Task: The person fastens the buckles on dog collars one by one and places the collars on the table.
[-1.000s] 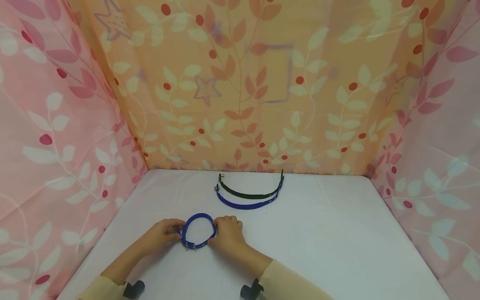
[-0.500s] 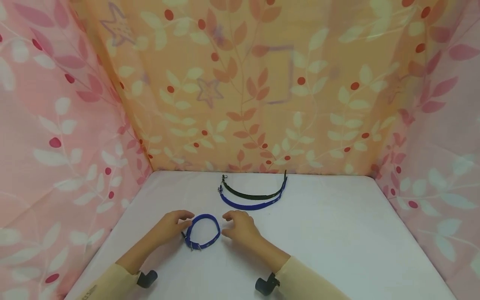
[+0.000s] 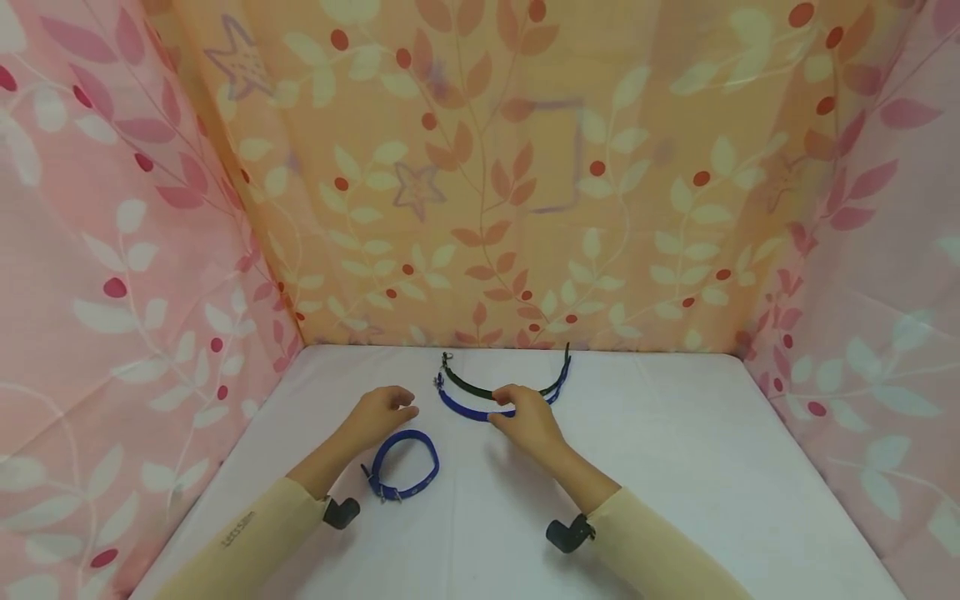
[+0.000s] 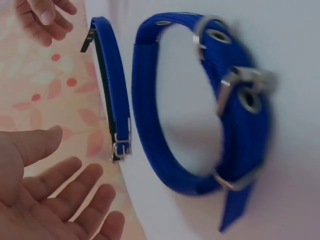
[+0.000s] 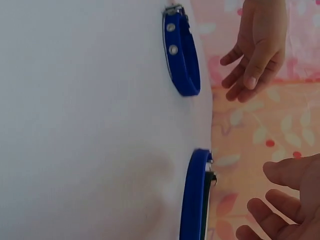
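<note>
The collar (image 4: 146, 100) and front strap (image 3: 467, 412) are blue, rear strap (image 3: 469, 388) dark green, backdrop (image 3: 645, 217) leaf-patterned orange.

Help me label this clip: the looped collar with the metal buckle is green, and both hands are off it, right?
Not quite: the looped collar is blue, not green, as the head view shows. The left hand and right hand are indeed off it.

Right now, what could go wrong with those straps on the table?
The blue strap and dark green strap lie close together, so the right hand, near them, might snag both at once. The blue loop looks close to the black left wrist camera, so a careless sweep could knock it.
</note>
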`<state>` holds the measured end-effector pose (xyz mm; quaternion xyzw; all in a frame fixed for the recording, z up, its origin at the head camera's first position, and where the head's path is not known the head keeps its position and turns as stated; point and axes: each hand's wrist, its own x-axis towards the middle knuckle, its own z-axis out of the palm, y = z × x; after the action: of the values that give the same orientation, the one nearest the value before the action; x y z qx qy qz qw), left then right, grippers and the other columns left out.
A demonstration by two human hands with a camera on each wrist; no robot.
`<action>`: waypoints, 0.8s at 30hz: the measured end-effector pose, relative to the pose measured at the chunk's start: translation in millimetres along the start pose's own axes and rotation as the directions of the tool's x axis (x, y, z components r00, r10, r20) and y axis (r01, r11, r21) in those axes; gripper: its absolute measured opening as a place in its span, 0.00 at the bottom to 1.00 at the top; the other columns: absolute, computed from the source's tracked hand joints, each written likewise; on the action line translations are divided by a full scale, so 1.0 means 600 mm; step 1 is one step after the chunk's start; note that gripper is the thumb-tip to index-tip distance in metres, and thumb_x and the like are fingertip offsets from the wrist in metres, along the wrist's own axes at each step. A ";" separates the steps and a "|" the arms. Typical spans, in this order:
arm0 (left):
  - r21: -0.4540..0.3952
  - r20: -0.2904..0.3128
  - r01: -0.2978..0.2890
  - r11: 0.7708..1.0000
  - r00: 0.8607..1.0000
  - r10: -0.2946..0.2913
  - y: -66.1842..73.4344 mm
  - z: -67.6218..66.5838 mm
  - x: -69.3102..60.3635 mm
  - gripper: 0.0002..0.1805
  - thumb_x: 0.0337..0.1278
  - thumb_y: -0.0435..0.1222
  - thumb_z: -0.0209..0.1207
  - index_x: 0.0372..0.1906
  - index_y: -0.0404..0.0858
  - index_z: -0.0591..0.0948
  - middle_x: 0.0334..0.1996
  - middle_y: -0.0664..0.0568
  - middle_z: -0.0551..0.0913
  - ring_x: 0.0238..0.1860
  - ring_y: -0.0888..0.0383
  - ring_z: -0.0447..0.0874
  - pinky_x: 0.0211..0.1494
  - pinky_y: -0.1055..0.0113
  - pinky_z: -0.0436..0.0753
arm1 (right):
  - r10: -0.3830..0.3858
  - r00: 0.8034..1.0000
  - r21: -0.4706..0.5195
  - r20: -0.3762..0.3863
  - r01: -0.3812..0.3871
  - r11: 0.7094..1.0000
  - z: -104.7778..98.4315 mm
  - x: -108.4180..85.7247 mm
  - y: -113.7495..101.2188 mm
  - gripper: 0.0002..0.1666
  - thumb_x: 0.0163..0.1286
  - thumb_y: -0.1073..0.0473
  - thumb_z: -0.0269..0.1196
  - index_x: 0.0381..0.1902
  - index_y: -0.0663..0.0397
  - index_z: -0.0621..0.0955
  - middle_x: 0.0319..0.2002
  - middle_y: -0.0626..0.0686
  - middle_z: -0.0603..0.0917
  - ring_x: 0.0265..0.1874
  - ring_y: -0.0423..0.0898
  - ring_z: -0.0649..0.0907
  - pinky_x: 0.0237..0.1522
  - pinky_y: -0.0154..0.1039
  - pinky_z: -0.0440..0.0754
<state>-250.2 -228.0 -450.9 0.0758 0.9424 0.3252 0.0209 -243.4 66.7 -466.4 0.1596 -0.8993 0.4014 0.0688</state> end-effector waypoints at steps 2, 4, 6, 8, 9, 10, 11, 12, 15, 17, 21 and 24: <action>0.006 -0.017 0.003 1.000 1.000 -0.003 0.007 0.005 0.012 0.22 0.67 0.44 0.65 0.56 0.33 0.83 0.52 0.43 0.86 0.55 0.45 0.82 0.60 0.47 0.81 | 0.010 1.000 -0.002 -0.029 -0.010 1.000 -0.012 0.005 0.008 0.21 0.65 0.57 0.73 0.54 0.58 0.84 0.49 0.56 0.88 0.54 0.54 0.84 0.60 0.53 0.80; 0.022 -0.036 0.001 1.000 0.999 0.000 0.011 0.010 0.026 0.23 0.67 0.45 0.65 0.57 0.32 0.83 0.52 0.42 0.87 0.54 0.45 0.83 0.59 0.47 0.81 | 0.025 0.998 -0.011 -0.050 -0.026 1.000 -0.023 0.009 0.016 0.22 0.65 0.57 0.73 0.55 0.58 0.84 0.49 0.56 0.88 0.53 0.54 0.85 0.59 0.53 0.81; 0.027 -0.050 0.010 1.000 0.999 -0.008 0.016 0.014 0.040 0.24 0.66 0.45 0.65 0.57 0.31 0.82 0.52 0.41 0.86 0.54 0.44 0.83 0.60 0.47 0.81 | 0.039 0.997 -0.015 -0.069 -0.040 0.999 -0.034 0.013 0.024 0.22 0.66 0.56 0.73 0.55 0.58 0.84 0.48 0.56 0.88 0.52 0.54 0.85 0.58 0.53 0.81; 0.015 -0.055 0.020 1.000 0.998 -0.019 0.021 0.017 0.052 0.25 0.66 0.45 0.66 0.58 0.30 0.81 0.52 0.39 0.86 0.55 0.42 0.83 0.61 0.47 0.80 | 0.052 0.995 -0.017 -0.088 -0.054 0.998 -0.043 0.017 0.033 0.22 0.66 0.56 0.73 0.55 0.58 0.84 0.48 0.56 0.88 0.53 0.54 0.84 0.58 0.54 0.81; 0.006 -0.059 0.026 1.000 0.998 -0.026 0.022 0.019 0.058 0.26 0.65 0.45 0.66 0.58 0.29 0.81 0.52 0.39 0.86 0.55 0.42 0.83 0.61 0.47 0.80 | 0.058 0.994 -0.020 -0.097 -0.061 0.998 -0.047 0.020 0.038 0.22 0.66 0.55 0.73 0.55 0.58 0.84 0.48 0.56 0.88 0.53 0.55 0.84 0.59 0.54 0.80; -0.003 -0.059 0.037 0.999 0.998 -0.037 0.023 0.022 0.063 0.26 0.65 0.45 0.66 0.58 0.29 0.81 0.53 0.38 0.86 0.56 0.42 0.83 0.61 0.47 0.80 | 0.064 0.992 -0.023 -0.107 -0.066 0.998 -0.050 0.022 0.044 0.22 0.66 0.55 0.72 0.55 0.58 0.84 0.48 0.56 0.88 0.54 0.55 0.84 0.59 0.54 0.80; -0.009 -0.059 0.052 0.999 0.997 -0.052 0.024 0.025 0.069 0.27 0.65 0.45 0.66 0.59 0.29 0.80 0.53 0.38 0.85 0.56 0.41 0.83 0.61 0.47 0.80 | 0.070 0.991 -0.023 -0.114 -0.073 0.997 -0.054 0.024 0.049 0.22 0.66 0.55 0.72 0.55 0.57 0.84 0.48 0.56 0.88 0.54 0.56 0.84 0.59 0.54 0.79; -0.013 -0.058 0.065 0.998 0.996 -0.066 0.024 0.028 0.074 0.28 0.65 0.45 0.66 0.60 0.28 0.79 0.53 0.37 0.85 0.56 0.41 0.83 0.61 0.47 0.80 | 0.075 0.990 -0.024 -0.123 -0.079 0.997 -0.057 0.025 0.055 0.22 0.66 0.55 0.72 0.55 0.58 0.84 0.48 0.56 0.88 0.55 0.56 0.84 0.60 0.54 0.79; 0.000 -0.063 0.110 0.994 0.992 -0.110 0.023 0.038 0.087 0.29 0.65 0.46 0.66 0.61 0.28 0.78 0.53 0.37 0.84 0.55 0.42 0.82 0.60 0.47 0.80 | 0.097 0.985 -0.028 -0.141 -0.102 0.994 -0.067 0.031 0.068 0.23 0.67 0.53 0.71 0.56 0.58 0.83 0.47 0.57 0.87 0.54 0.57 0.83 0.58 0.54 0.80; 0.011 -0.066 0.138 0.990 0.988 -0.137 0.024 0.043 0.094 0.30 0.65 0.47 0.65 0.61 0.28 0.78 0.54 0.36 0.84 0.54 0.41 0.82 0.60 0.47 0.80 | 0.116 0.982 -0.026 -0.152 -0.121 0.992 -0.074 0.035 0.076 0.24 0.67 0.53 0.71 0.56 0.59 0.82 0.47 0.57 0.87 0.54 0.58 0.83 0.57 0.54 0.80; 0.015 -0.087 0.167 0.986 0.982 -0.165 0.022 0.052 0.104 0.32 0.65 0.48 0.65 0.61 0.27 0.77 0.55 0.35 0.83 0.55 0.40 0.82 0.62 0.47 0.79 | 0.147 0.973 -0.033 -0.176 -0.155 0.987 -0.082 0.044 0.097 0.24 0.68 0.53 0.71 0.57 0.60 0.82 0.48 0.59 0.88 0.54 0.60 0.84 0.57 0.54 0.80; 0.023 -0.096 0.181 0.983 0.979 -0.178 0.020 0.060 0.111 0.32 0.65 0.48 0.65 0.62 0.27 0.77 0.55 0.35 0.83 0.56 0.40 0.82 0.62 0.48 0.79 | 0.181 0.966 -0.044 -0.186 -0.192 0.980 -0.083 0.048 0.118 0.25 0.68 0.51 0.70 0.58 0.60 0.81 0.48 0.59 0.87 0.53 0.59 0.84 0.57 0.55 0.79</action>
<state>-311.2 -186.6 -471.3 -0.0247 0.9503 0.3104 0.0046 -295.1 141.7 -475.3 0.0349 -0.9123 0.3909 0.1172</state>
